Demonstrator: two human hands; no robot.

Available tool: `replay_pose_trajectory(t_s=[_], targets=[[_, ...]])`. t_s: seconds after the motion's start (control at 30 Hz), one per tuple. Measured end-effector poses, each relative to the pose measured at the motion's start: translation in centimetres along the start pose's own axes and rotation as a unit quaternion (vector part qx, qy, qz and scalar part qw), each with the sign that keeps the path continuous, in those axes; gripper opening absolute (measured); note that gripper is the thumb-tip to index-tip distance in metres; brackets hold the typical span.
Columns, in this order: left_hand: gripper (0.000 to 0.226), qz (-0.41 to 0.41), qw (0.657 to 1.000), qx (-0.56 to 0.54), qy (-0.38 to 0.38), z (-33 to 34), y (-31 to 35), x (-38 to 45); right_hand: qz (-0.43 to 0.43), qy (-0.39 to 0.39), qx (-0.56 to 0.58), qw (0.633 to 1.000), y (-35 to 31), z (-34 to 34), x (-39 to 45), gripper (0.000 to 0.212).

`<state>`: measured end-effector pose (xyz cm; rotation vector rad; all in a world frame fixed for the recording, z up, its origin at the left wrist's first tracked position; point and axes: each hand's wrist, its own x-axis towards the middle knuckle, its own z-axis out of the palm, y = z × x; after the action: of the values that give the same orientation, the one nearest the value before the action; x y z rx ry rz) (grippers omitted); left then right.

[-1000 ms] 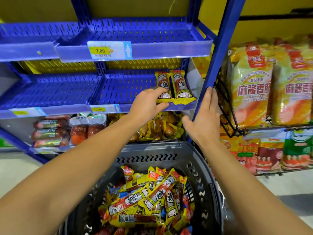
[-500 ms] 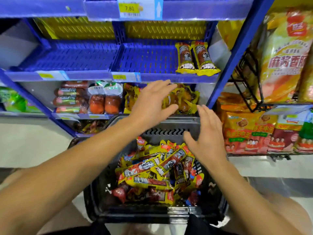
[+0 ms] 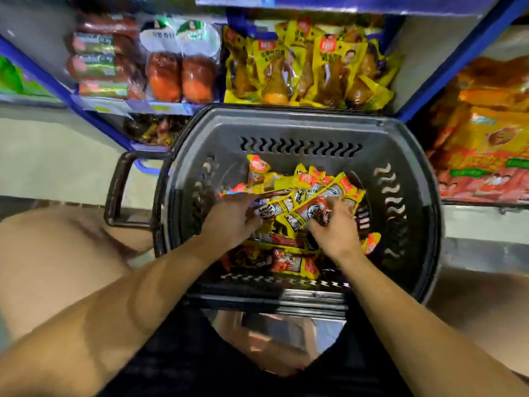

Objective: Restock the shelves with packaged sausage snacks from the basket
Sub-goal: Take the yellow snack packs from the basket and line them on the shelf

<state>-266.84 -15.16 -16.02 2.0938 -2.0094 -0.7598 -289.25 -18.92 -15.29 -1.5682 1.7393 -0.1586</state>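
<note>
A dark grey basket (image 3: 300,118) stands in front of me, holding several sausage snack packs (image 3: 312,181) in yellow and red wrappers. Both my hands are down inside it on the pile. My left hand (image 3: 232,222) pinches a pack (image 3: 272,209) between thumb and fingers at the pile's left side. My right hand (image 3: 336,234) has its fingers curled round a red and yellow pack (image 3: 307,213) in the middle. Only the front edge of the blue shelf (image 3: 372,7) shows at the top; the tray above it is out of view.
Behind the basket, a low shelf holds yellow drumstick packs (image 3: 303,64), orange-red meat packs (image 3: 180,73) and red sausages (image 3: 100,67). A blue upright (image 3: 458,61) stands right of them, with orange bags (image 3: 486,138) on a rack beyond. The basket handle (image 3: 114,193) sticks out left.
My view has tipped down from the shelves to the basket. Both hands dropped from above the rim into the pile and closed on packs.
</note>
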Motion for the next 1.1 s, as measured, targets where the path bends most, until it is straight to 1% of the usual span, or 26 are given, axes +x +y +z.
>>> replay_pose_trajectory(t_s=[0.07,0.2,0.33,0.43,0.47,0.53,0.6,0.67,0.77,0.83,0.9,0.93,1.0,1.03,1.07,1.1], targets=[[0.048,-0.012,1.000,-0.015,-0.005,1.0,-0.6,0.5,0.028,-0.012,0.016,0.999,0.5,1.2,0.7,0.070],[0.056,-0.044,0.998,-0.033,-0.031,2.7,-1.1,2.2,0.107,-0.031,0.060,0.992,1.5,2.6,2.3,0.074],[0.056,-0.045,0.997,-0.032,-0.050,4.0,-1.0,4.3,0.181,0.000,0.130,0.975,2.4,2.7,4.8,0.057],[0.057,-0.063,0.995,-0.024,-0.076,5.0,-1.2,5.9,0.221,0.005,0.172,0.960,2.6,2.0,6.8,0.054],[0.057,-0.067,0.994,-0.029,-0.083,5.2,-1.2,6.2,0.237,-0.003,0.184,0.954,2.7,2.0,7.5,0.052],[0.056,-0.075,0.991,-0.043,-0.099,5.6,-1.3,6.6,0.270,-0.046,0.203,0.940,2.6,2.4,8.1,0.048],[0.057,-0.080,0.989,-0.045,-0.116,6.0,-1.3,6.9,0.281,-0.085,0.225,0.929,2.6,3.3,8.4,0.052],[0.058,-0.086,0.987,-0.037,-0.133,6.4,-1.5,7.1,0.291,-0.092,0.254,0.918,2.8,4.4,8.7,0.060],[0.056,-0.079,0.985,-0.020,-0.151,6.5,-1.8,7.0,0.304,-0.114,0.298,0.897,1.9,5.1,8.3,0.056],[0.052,-0.069,0.988,-0.025,-0.139,5.9,-1.8,6.7,0.314,-0.123,0.315,0.887,1.5,5.3,7.8,0.059],[0.050,-0.060,0.991,-0.039,-0.110,5.1,-1.8,6.3,0.308,-0.109,0.339,0.882,1.5,5.1,7.1,0.065],[0.050,-0.061,0.992,-0.049,-0.094,4.4,-1.8,6.2,0.303,-0.102,0.354,0.879,1.5,4.8,6.6,0.071],[0.047,-0.065,0.994,-0.076,-0.054,3.0,-1.5,5.8,0.300,-0.090,0.368,0.876,2.2,4.2,5.9,0.093],[0.045,-0.065,0.993,-0.093,-0.037,2.2,-1.2,5.5,0.295,-0.086,0.372,0.876,2.2,3.7,5.4,0.101],[0.044,-0.063,0.992,-0.110,-0.020,1.5,-0.8,5.2,0.287,-0.079,0.381,0.875,2.6,3.4,5.0,0.100],[0.044,-0.065,0.990,-0.125,-0.007,0.8,-0.4,4.9,0.276,-0.074,0.389,0.876,2.4,2.9,4.4,0.094]])
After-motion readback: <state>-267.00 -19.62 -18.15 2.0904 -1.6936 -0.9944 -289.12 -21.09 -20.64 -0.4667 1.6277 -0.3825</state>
